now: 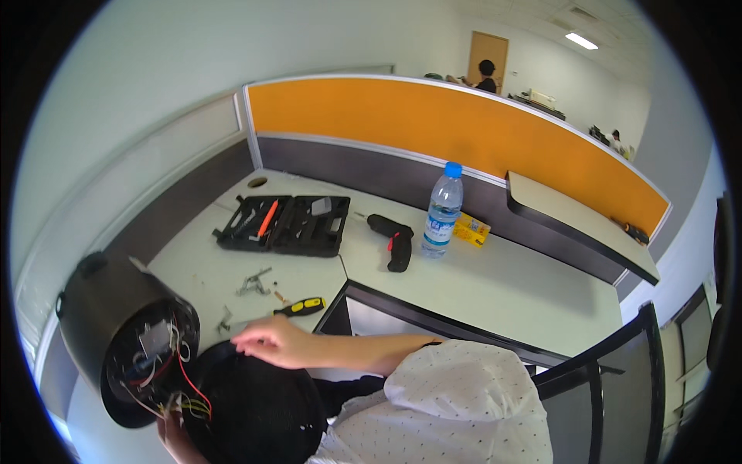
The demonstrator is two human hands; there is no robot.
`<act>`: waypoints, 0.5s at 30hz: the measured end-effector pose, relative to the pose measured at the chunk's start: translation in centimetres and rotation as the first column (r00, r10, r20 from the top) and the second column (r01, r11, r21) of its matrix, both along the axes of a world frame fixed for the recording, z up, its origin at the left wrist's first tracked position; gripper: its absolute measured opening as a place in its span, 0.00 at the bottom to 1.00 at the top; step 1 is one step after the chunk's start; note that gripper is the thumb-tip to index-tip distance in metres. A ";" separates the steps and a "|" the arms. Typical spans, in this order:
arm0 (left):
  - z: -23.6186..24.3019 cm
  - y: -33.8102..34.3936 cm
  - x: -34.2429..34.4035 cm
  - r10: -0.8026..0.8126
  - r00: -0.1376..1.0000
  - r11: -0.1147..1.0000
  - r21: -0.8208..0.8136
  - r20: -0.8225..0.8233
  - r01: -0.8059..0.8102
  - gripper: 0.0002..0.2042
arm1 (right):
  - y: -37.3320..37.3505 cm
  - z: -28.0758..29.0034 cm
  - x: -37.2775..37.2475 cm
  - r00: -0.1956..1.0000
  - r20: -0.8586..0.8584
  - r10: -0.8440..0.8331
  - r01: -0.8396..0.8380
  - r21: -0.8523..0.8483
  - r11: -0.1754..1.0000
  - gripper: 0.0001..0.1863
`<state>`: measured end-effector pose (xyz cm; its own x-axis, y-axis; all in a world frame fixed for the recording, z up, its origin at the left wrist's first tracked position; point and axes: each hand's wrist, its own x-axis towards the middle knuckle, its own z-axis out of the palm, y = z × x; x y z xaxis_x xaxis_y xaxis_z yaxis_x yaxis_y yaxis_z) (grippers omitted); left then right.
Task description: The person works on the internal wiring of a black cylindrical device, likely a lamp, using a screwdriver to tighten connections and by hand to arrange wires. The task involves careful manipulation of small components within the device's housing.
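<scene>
A black rounded appliance housing (pixel 116 321) lies tilted on its side at the left, its open end toward me. Inside are a silvery metal piece (pixel 156 338) and red, white and yellow wires (pixel 185 371). The wires run across to a black round cover (pixel 259 406) close to my body. Low beside the housing, my left hand (pixel 175 435) is closed on the wires; its fingers are partly hidden. My right hand (pixel 278 342) lies over the cover's far rim, its fingers bent together against it. A yellow-black screwdriver (pixel 301 307) rests just beyond that hand.
Screws and small metal parts (pixel 253 284) are scattered on the desk (pixel 479 290). Behind them sits an opened black tool case (pixel 286 224). A cordless screwdriver (pixel 394 241), a water bottle (pixel 442 213) and a yellow box (pixel 471 230) stand farther right. An orange partition (pixel 386 116) bounds the desk.
</scene>
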<state>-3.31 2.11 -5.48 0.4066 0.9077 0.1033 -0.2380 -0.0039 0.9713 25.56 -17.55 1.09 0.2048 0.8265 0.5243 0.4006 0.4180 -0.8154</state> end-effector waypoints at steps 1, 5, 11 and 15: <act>-1.2 0.8 -0.2 0.007 1.000 0.996 0.092 0.000 -0.007 0.17 | -0.4 -0.7 0.3 0.998 -0.059 -0.026 0.029 0.045 0.999 0.12; 1.1 -2.1 1.7 0.128 0.989 0.985 -0.128 0.069 -0.119 0.14 | -3.0 -1.1 3.3 0.962 -0.004 -0.273 0.268 -0.177 0.947 0.10; 2.5 -3.4 1.7 0.135 0.991 0.987 -0.086 -0.015 -0.136 0.11 | -6.1 -1.7 7.0 0.879 0.171 -0.445 0.476 -0.276 0.835 0.12; 2.9 -3.8 1.3 0.166 0.986 0.982 -0.092 -0.020 -0.167 0.11 | -5.0 -2.1 6.3 0.865 0.236 -0.443 0.497 -0.268 0.825 0.10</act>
